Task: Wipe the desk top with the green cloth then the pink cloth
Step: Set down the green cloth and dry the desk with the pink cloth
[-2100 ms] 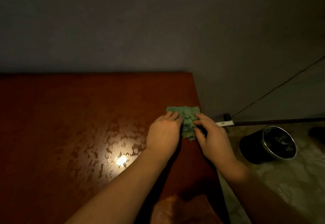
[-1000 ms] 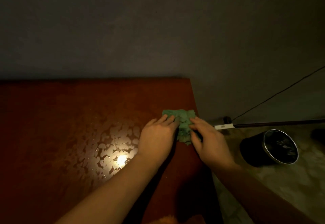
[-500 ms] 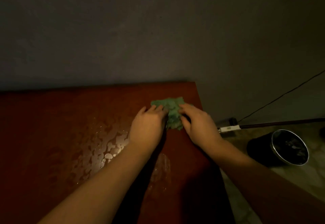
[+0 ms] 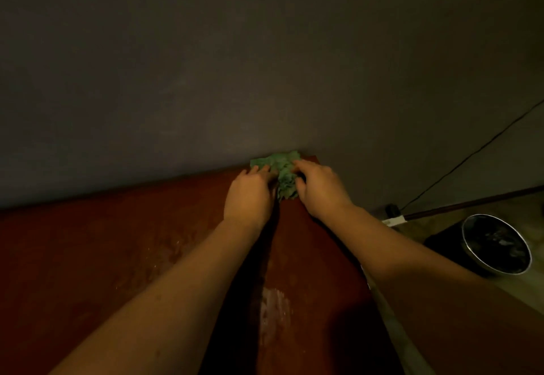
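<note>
On the reddish-brown wooden desk top, the left hand lays fairly straight fingers on the left edge of one crumpled green cloth. The cloth lies at the far right corner, against the wall and between two hands. The right hand curls its fingers and thumb round the cloth's right side. One black round bin stands on the floor.

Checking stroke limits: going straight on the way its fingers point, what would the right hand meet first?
Beyond the crumpled green cloth it holds, the right hand would likely meet the grey wall; depth unclear.
</note>
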Available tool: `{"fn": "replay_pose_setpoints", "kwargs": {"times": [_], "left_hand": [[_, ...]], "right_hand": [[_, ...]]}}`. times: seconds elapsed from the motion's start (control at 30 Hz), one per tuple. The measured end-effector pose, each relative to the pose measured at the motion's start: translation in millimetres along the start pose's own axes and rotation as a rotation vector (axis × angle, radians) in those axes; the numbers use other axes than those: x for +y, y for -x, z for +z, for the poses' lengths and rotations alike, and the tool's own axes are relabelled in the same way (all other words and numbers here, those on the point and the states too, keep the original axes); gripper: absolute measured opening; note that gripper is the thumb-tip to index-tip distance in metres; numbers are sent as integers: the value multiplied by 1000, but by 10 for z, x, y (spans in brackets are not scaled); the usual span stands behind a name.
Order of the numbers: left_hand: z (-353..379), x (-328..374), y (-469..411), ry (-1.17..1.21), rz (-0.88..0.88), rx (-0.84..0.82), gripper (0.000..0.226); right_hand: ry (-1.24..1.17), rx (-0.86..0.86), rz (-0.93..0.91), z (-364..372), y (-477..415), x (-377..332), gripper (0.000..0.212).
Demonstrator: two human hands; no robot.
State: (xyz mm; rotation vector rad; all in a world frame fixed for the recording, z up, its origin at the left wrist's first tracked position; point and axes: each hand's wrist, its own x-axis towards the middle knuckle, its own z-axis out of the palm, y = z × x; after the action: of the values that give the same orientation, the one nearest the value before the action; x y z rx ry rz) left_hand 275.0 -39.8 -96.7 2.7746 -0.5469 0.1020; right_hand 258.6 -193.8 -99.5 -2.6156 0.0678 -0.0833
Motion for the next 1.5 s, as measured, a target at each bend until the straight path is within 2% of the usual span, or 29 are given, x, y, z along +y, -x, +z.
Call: {"fn": "replay_pose_setpoints", "kwargs": {"times": [0.17, 0.4, 0.47, 0.53, 0.63, 0.7, 0.8, 0.93, 1.0, 1.2, 1.37, 1.5], "left_hand": [[-19, 0, 181, 70, 42, -120, 35], [155, 245, -398, -46, 115, -132, 31], [133, 244, -232, -26, 176, -151, 32], [69, 213, 27, -22, 294, -60, 28], [86, 259, 423, 12, 440, -45, 27], [168, 262, 480, 75, 427, -101, 24], [171, 169, 272, 30, 348, -27, 29], [31, -227, -7, -43, 59, -107, 32], [-101, -450, 38, -49, -13, -91, 31], [-312, -619, 718, 18, -9, 21, 30], [-232, -245, 1510, 27, 39, 0, 31], [-134, 302, 1919, 41, 110, -62, 28]], "right_hand": [[5, -63, -35, -123, 324, 121, 35], [54, -45, 26, -204, -159, 385, 32], [9, -36, 14, -236, 109, 396, 32], [-69, -31, 25, -284, 482, 360, 36], [-78, -11, 40, -274, 1049, 305, 36], [-35, 11, 64, -202, 1174, 278, 31], [37, 38, 30, -88, 852, 242, 32], [26, 16, -54, 115, 218, -96, 36], [14, -12, -91, 237, 71, -334, 37], [-78, -61, -184, 349, 471, -629, 38], [-110, -176, -234, 172, 1341, -305, 28], [-112, -186, -148, -66, 2036, -5, 26]]}}
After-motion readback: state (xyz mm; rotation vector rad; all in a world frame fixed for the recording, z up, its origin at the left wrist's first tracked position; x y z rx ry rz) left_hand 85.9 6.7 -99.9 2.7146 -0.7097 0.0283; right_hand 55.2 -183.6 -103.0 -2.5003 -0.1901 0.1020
